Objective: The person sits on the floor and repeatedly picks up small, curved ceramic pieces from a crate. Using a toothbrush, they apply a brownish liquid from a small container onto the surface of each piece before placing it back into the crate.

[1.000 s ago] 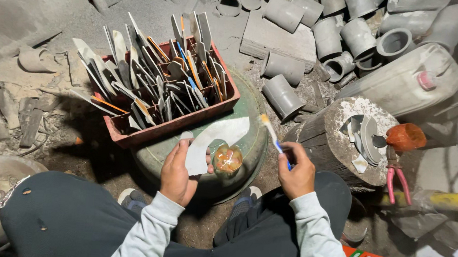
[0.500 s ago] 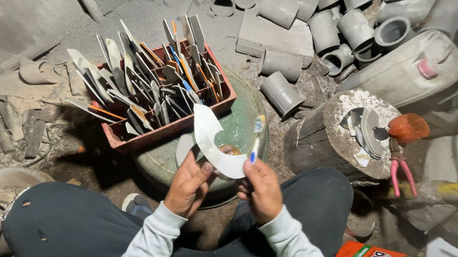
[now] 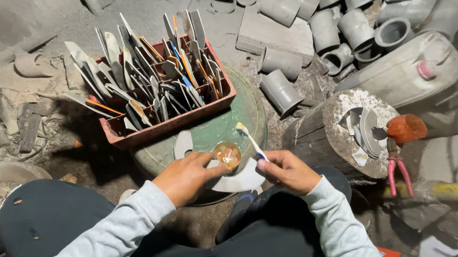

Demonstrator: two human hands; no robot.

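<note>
My left hand [image 3: 185,175] holds a curved white plastic piece [image 3: 236,180] low over a green drum lid [image 3: 223,128]. A small round pot of amber glue [image 3: 227,155] sits right by its fingertips. My right hand [image 3: 286,170] grips a small brush [image 3: 250,138] by its blue handle, bristles pointing up and away near the pot. Just beyond stands a red crate [image 3: 170,123] crammed with several upright curved blades.
A wooden stump [image 3: 340,147] to the right carries grey shards, an orange cup [image 3: 406,128] and red-handled pliers [image 3: 397,175]. Grey pipe sections [image 3: 279,90] and a white jerrycan [image 3: 405,71] lie behind. A second white piece [image 3: 183,144] rests on the lid.
The white piece, raised between both hands half a second ago, has come down to the lid. The brush has swung up beside the glue pot.
</note>
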